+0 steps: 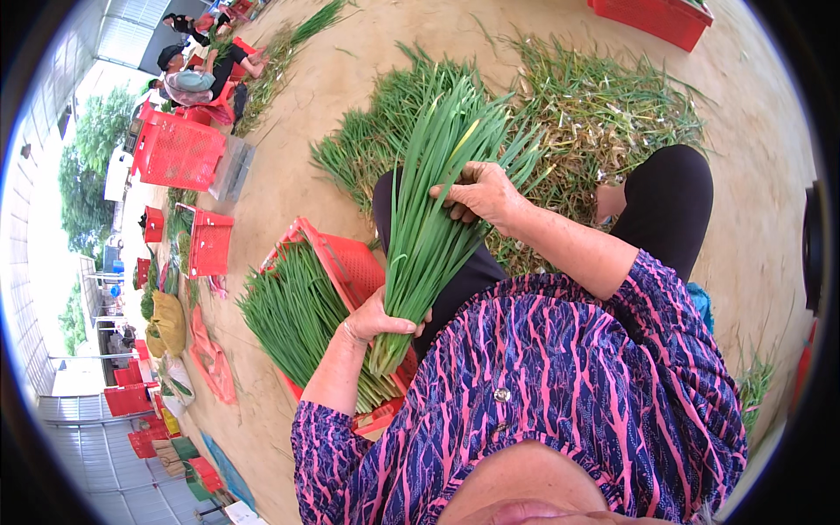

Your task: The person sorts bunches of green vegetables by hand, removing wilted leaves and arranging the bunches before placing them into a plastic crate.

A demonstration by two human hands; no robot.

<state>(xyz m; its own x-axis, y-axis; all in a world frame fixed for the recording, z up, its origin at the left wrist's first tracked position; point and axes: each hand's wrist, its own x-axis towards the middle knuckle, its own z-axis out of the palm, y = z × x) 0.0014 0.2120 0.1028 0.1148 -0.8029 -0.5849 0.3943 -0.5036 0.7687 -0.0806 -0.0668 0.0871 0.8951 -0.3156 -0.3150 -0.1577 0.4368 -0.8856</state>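
Note:
A bunch of long green leafy stalks [420,254] lies upright across my lap. My left hand [389,319] grips its pale lower end. My right hand [477,192] has its fingers curled into the upper leaves, pinching among them, with a yellowed leaf near it. To the left, beside my left hand, a red plastic crate [341,254] holds many green stalks [297,315] laid side by side. Beyond my knees lie a heap of green stalks [367,149] and a pile of trimmed, dry leaves and roots [595,114].
At the upper left, several co-workers [188,83] sit near red crates [175,149]. More crates [210,245], a yellow sack [166,324] and a pink sheet [210,367] line the left side. Another red crate [656,26] is at the top right, on the sandy-coloured floor [752,175].

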